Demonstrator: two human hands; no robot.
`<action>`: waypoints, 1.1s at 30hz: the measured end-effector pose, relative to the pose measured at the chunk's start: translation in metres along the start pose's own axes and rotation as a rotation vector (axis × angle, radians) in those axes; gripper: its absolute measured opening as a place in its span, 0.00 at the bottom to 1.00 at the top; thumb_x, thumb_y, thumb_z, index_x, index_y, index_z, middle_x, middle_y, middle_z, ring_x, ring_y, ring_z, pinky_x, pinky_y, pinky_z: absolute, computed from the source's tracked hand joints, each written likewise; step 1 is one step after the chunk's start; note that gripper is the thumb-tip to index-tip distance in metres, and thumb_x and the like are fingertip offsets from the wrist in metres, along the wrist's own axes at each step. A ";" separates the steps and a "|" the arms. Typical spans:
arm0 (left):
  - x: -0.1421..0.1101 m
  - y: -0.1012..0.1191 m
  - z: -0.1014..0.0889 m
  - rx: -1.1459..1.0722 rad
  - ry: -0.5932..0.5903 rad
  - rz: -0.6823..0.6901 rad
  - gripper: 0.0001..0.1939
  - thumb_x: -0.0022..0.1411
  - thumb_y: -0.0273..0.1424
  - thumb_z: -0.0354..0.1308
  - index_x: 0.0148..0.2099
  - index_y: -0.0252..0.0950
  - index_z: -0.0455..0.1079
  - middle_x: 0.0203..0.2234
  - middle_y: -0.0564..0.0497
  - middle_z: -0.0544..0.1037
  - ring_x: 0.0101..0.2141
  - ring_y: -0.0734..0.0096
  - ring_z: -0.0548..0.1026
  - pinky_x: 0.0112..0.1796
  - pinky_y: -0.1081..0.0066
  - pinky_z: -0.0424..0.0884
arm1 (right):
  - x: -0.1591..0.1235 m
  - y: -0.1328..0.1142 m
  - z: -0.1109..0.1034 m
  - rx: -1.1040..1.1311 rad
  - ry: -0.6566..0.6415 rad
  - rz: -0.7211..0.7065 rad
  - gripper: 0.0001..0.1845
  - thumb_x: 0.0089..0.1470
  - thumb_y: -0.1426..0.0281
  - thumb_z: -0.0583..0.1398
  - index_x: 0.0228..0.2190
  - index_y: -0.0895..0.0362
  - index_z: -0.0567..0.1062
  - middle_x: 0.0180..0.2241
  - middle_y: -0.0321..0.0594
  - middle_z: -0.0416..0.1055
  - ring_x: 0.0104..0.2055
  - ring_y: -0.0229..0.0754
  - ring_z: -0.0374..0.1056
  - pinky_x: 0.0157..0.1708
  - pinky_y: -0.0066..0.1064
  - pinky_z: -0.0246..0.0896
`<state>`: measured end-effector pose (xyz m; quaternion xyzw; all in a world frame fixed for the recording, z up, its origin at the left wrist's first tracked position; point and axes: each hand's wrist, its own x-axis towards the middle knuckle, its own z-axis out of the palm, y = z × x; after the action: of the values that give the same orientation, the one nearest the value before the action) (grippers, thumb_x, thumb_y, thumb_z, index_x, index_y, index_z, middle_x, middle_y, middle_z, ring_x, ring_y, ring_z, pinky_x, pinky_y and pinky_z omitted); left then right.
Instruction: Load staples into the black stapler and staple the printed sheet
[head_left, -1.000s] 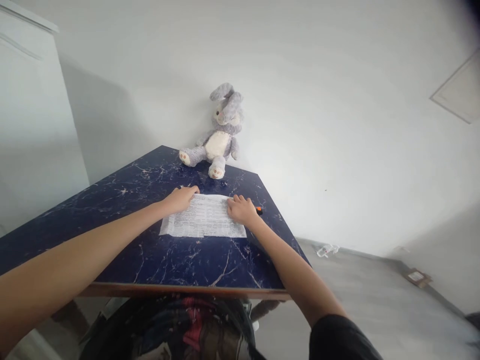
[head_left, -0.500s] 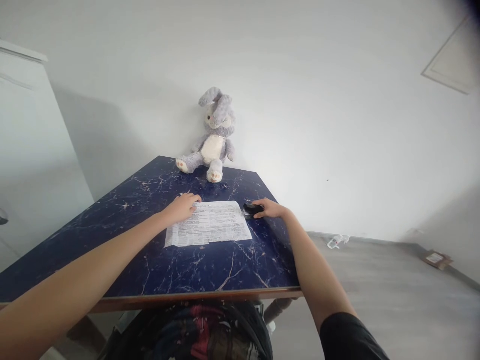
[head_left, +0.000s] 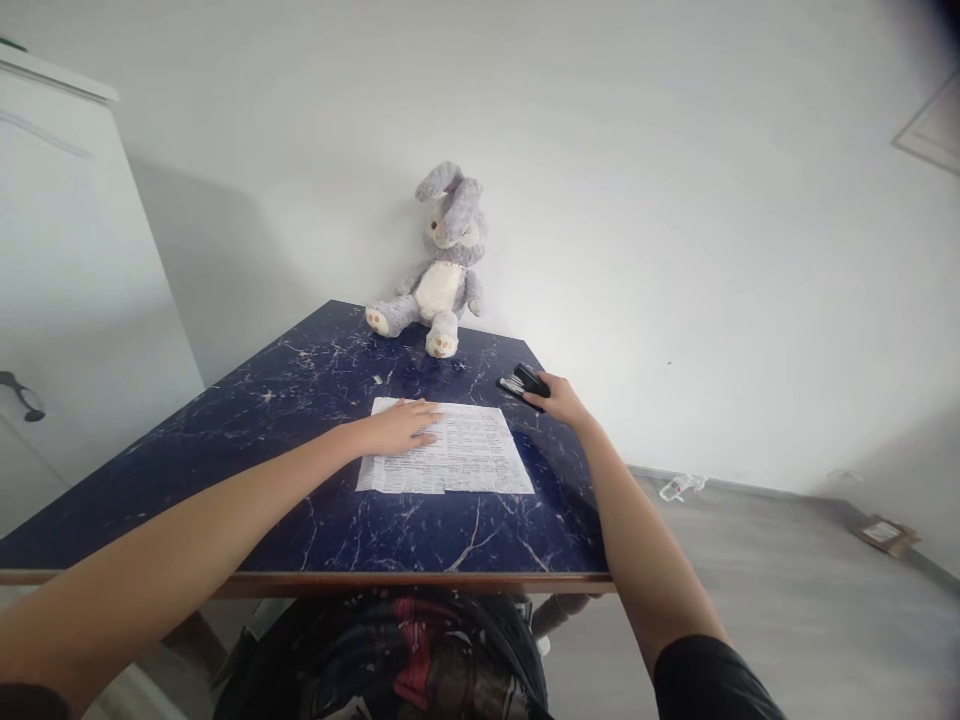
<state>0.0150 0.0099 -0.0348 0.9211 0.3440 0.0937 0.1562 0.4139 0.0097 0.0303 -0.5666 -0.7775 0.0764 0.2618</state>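
Note:
A printed sheet of paper (head_left: 480, 455) lies on the dark blue marble-patterned table (head_left: 375, 540). My left hand (head_left: 405, 427) rests on the paper's upper left part, fingers stretched out flat. Beyond the paper's upper right corner, my right hand (head_left: 559, 400) grips a black stapler (head_left: 531, 380) by its rear end. The stapler's jaws are apart and point left. It is clear of the paper. Whether other sheets lie beneath the top one, I cannot tell.
A grey plush rabbit (head_left: 439, 285) sits at the table's far edge against the white wall. On the left stands a white cabinet (head_left: 67, 250) with a dark handle. A clear plastic item (head_left: 681, 487) and a brown package (head_left: 885, 535) lie on the floor to the right.
My right hand left the paper, took hold of the stapler and moved it away from the paper's right edge toward the back. My left hand shifted from the paper's edge to lie flat on it.

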 end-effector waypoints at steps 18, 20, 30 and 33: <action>0.017 -0.008 -0.002 -0.505 0.432 -0.252 0.32 0.76 0.51 0.40 0.52 0.36 0.78 0.53 0.41 0.82 0.55 0.52 0.78 0.59 0.57 0.69 | 0.000 -0.044 0.058 0.899 -0.777 -0.108 0.32 0.54 0.52 0.72 0.53 0.60 0.81 0.47 0.44 0.80 0.48 0.46 0.73 0.53 0.37 0.65; 0.018 -0.010 0.000 -0.541 0.438 -0.257 0.34 0.75 0.54 0.39 0.51 0.35 0.78 0.53 0.40 0.82 0.55 0.51 0.78 0.60 0.56 0.68 | 0.002 -0.041 0.064 0.975 -0.789 -0.045 0.30 0.55 0.53 0.72 0.51 0.60 0.82 0.46 0.46 0.81 0.48 0.45 0.74 0.54 0.37 0.65; 0.022 -0.012 0.000 -0.788 0.485 -0.254 0.38 0.70 0.62 0.42 0.44 0.36 0.79 0.47 0.39 0.84 0.51 0.53 0.81 0.58 0.58 0.71 | 0.002 -0.049 0.067 0.718 -0.547 -0.141 0.33 0.54 0.47 0.70 0.51 0.59 0.79 0.48 0.47 0.78 0.43 0.45 0.72 0.42 0.35 0.66; 0.021 -0.011 -0.001 -0.760 0.475 -0.250 0.37 0.70 0.62 0.43 0.43 0.35 0.79 0.46 0.40 0.85 0.50 0.53 0.81 0.58 0.57 0.71 | -0.001 -0.072 0.071 0.372 -0.394 -0.369 0.27 0.52 0.49 0.72 0.42 0.59 0.80 0.42 0.43 0.76 0.40 0.45 0.69 0.40 0.34 0.63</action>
<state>0.0234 0.0319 -0.0364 0.7030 0.4201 0.4019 0.4098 0.3184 -0.0037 -0.0003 -0.3328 -0.8756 0.2766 0.2146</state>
